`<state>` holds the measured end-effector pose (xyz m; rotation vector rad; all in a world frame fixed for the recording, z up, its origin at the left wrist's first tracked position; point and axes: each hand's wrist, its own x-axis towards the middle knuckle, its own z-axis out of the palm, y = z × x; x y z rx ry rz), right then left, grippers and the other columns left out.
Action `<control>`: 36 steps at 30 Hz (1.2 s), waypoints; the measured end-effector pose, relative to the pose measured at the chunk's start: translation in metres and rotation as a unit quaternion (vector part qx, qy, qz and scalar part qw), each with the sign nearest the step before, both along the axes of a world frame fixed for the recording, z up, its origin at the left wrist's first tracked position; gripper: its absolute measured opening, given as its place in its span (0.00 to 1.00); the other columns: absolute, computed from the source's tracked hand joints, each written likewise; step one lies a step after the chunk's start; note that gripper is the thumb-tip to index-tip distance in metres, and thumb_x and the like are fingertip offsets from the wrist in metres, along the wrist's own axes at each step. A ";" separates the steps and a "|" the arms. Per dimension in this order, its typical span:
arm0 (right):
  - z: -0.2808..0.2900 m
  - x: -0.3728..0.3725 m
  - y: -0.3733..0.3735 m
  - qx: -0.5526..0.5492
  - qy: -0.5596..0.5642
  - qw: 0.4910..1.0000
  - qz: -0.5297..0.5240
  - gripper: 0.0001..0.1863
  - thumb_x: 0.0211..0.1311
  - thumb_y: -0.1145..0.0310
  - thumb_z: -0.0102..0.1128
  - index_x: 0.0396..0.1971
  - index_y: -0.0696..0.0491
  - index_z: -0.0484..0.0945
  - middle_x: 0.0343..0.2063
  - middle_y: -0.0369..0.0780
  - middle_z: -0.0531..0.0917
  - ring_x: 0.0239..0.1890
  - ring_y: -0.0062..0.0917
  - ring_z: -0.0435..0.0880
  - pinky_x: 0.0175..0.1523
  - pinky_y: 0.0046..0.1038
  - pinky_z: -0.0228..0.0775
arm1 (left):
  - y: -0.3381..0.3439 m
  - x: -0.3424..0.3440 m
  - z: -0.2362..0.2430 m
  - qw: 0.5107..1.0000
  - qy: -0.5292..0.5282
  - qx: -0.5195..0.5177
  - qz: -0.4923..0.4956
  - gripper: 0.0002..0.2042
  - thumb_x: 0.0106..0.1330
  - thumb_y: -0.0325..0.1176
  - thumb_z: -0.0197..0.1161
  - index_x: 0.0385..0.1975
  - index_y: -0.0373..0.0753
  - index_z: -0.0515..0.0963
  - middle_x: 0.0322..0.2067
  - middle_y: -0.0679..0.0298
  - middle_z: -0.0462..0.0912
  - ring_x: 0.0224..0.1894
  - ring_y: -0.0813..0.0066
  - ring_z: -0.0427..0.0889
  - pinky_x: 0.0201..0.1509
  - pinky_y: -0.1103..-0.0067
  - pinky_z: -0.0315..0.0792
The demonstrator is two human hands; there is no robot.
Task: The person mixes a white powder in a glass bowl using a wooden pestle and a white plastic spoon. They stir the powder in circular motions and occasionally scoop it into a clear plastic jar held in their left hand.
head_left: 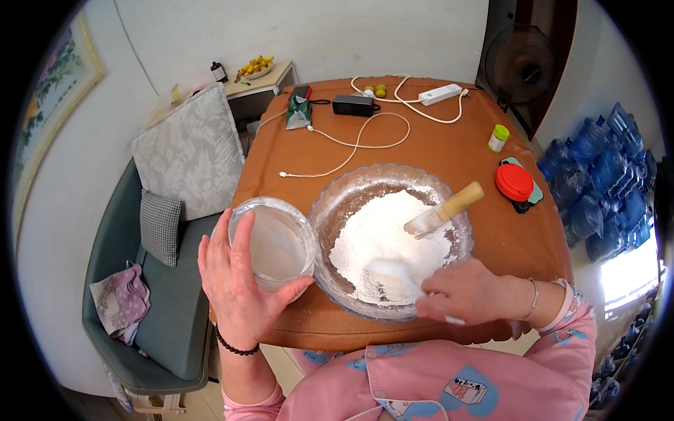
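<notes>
My left hand grips a clear round bowl by its side, thumb and fingers spread around it. Cloudy, pale contents show inside; whether they are liquid I cannot tell. Just to the right stands a large clear bowl with a scalloped rim, holding a heap of white flour. A white spoon, slightly blurred, is closed in my right hand, its head at the flour's near side. A wooden stick with a rounded end leans in the flour toward the right rim, its lower part dusted white.
Across the brown-covered table lie a white cable, a black box-shaped device, a power strip, a green-capped jar and a red round lid. A green sofa flanks the left; blue water jugs stand right.
</notes>
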<state>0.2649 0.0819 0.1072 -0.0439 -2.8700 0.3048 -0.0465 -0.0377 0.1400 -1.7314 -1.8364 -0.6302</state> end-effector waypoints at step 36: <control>0.033 -0.076 0.002 -0.399 0.354 0.838 -0.114 0.08 0.66 0.69 0.56 0.36 0.58 0.79 0.28 0.40 0.82 0.28 0.22 0.82 0.26 0.22 0.72 | -0.004 -0.002 -0.009 0.999 -0.032 0.028 0.002 0.56 0.37 0.62 0.75 0.65 0.33 0.60 0.60 0.52 0.70 0.60 0.53 0.72 0.64 0.54 0.59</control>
